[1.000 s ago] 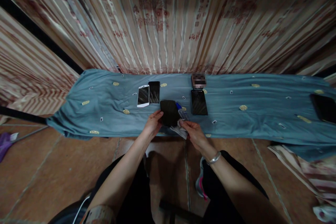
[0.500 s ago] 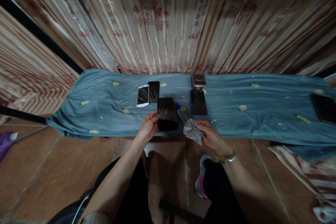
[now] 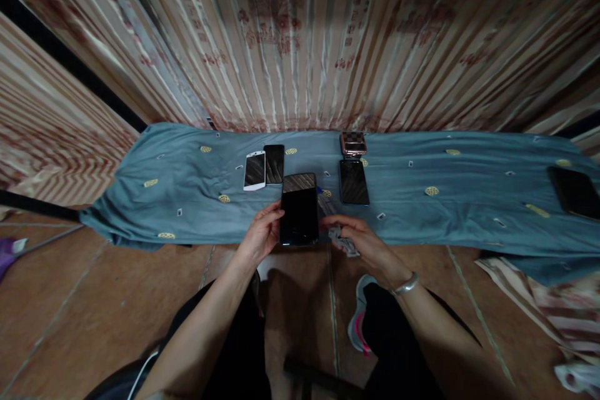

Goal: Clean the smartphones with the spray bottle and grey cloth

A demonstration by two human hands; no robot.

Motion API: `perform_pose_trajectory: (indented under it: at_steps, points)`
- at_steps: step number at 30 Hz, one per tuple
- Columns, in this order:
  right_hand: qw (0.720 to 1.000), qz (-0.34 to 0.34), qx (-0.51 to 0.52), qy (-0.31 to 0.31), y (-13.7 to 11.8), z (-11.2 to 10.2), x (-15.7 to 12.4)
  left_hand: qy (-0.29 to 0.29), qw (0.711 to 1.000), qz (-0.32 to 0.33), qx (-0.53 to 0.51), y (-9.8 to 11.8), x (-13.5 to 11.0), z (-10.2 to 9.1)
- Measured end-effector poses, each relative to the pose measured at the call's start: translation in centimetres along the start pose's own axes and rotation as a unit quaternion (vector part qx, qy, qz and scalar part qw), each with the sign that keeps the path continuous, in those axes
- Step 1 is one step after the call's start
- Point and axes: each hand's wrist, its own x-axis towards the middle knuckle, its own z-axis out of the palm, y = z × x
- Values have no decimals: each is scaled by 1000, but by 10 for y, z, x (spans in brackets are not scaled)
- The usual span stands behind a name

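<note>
1. Since half a second ago, the black phone (image 3: 299, 212) has slid nearer to the person, and its near end now reaches the front edge of the blue sheet (image 3: 422, 212). The right hand (image 3: 360, 240) has come in from the right to meet the phone's side.
2. The left hand (image 3: 260, 234) grips the black phone by its left edge, fingers curled and clamped on it. The screen faces up.
3. The right hand's fingertips touch the phone's right edge. The rest of the hand is closed over a grey rag (image 3: 344, 245) bunched beneath the palm, and a bracelet (image 3: 405, 284) sits on that wrist.
4. A small bottle (image 3: 323, 200) lies on the sheet just to the right of the held phone, partly hidden by it.
5. A white phone (image 3: 255, 170) and a second dark phone (image 3: 274, 164) lie side by side, touching, to the left and farther back.
6. A third dark phone (image 3: 354, 181) lies to the right of the bottle, with a checkered case (image 3: 353, 144) just behind it.
7. Another phone (image 3: 572, 190) lies well apart at the sheet's far right end.
8. A striped curtain (image 3: 300, 44) hangs behind the sheet. Below it are the tiled floor (image 3: 94, 300) and a shoe (image 3: 359, 319).
</note>
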Motion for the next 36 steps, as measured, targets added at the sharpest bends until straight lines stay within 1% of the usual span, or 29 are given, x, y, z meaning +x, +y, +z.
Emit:
perform_pose_trajectory:
  at_steps: [2,7,9,15,18,22,24,26,30,33,36]
  points:
    - [1000,-10,-13,-2,5,5,2,-18,1000,0,3,-1,0,-1]
    - [995,7,-63,-81,8,17,1,-75,997,14,21,-4,1,-3]
    - [993,9,-70,-91,9,19,1,-86,996,17,23,-4,0,-3]
    - [993,35,-93,-56,16,18,6,-90,996,19,8,-3,-3,-1]
    - [993,38,-111,-34,21,20,8,-101,994,36,24,-6,-4,0]
    - [990,52,-131,-12,27,25,10,-98,991,74,56,-11,-3,1]
    - [989,50,-138,-15,29,25,10,-99,989,92,64,-14,-2,0]
    - [989,40,-140,-28,30,24,10,-104,988,95,68,-15,-2,0]
    - [993,8,-114,-34,31,21,9,-104,989,89,52,-15,-4,0]
    - [995,3,-92,-33,31,21,9,-96,992,76,40,-13,-7,0]
    - [994,0,-97,-45,29,21,6,-87,994,64,34,-10,-7,-2]
